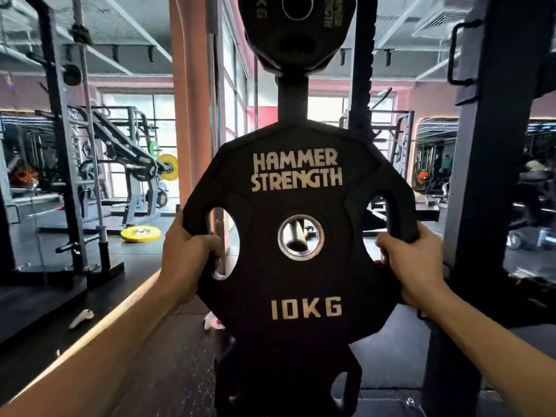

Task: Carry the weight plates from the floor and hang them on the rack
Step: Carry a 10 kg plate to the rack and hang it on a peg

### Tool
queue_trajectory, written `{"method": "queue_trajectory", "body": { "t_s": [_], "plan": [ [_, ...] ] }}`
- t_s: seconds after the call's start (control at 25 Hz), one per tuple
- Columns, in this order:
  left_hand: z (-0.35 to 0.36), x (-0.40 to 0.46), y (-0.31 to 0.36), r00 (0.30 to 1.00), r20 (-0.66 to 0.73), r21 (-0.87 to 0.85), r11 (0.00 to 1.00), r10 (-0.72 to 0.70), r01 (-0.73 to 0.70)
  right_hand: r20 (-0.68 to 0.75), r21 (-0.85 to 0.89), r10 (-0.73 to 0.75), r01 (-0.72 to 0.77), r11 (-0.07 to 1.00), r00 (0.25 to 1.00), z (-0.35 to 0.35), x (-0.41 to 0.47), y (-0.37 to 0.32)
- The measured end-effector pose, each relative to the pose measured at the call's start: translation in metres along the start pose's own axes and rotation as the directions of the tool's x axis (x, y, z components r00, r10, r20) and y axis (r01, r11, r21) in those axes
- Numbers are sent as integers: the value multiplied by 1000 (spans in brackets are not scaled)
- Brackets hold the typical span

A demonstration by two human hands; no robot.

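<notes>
Gym floor, dark rubber matting (168, 356), mirrors and windows at the back. Between both hands a black weight plate (298, 266) is held upright, face toward the camera, lettered "HAMMER STRENGTH" above the centre hole and "10KG" below. The left hand (188, 260) is wrapped round the plate's left rim, fingers curled through the left grip opening. The right hand (409, 263) is closed on the right rim in the same way, thumb over the outer edge. Through the centre hole a metal peg (296, 236) is seen end-on; whether the plate is already on it cannot be told.

Straight above the hands, the black upright of the rack (293, 97) is seen rising behind the held plate, and a second black plate (296, 31) is hung on it at the top of the view. Below the hands, another dark plate (285, 383) is partly seen low on the same upright.

Beyond the left hand, a yellow plate (140, 233) is lying flat on the floor, with a loaded machine (132, 164) behind it. Nearer, below the left forearm, a small white object (81, 318) is lying on the mat. To the right of the right hand a thick black post (481, 176) is standing.
</notes>
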State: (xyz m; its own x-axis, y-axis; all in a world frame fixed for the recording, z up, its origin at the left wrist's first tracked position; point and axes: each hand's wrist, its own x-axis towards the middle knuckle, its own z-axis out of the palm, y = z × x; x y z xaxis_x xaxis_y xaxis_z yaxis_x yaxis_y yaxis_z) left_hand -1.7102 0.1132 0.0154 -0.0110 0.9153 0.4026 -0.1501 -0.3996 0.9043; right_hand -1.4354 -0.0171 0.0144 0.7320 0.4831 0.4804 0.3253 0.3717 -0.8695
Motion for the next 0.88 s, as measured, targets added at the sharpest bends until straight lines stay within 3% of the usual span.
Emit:
{"method": "queue_trajectory", "body": {
  "t_s": [0.36,0.6,0.88],
  "plan": [
    [21,33,-58,995,-37,62,994,-93,95,-44,-77,72,-75,994,996,29,31,73],
    [36,57,-76,999,-38,127,992,-8,13,-25,-12,62,-62,998,998,46,54,103],
    [52,89,-102,999,-52,41,999,-16,18,-32,-44,29,-30,999,999,66,85,122]
  ]
}}
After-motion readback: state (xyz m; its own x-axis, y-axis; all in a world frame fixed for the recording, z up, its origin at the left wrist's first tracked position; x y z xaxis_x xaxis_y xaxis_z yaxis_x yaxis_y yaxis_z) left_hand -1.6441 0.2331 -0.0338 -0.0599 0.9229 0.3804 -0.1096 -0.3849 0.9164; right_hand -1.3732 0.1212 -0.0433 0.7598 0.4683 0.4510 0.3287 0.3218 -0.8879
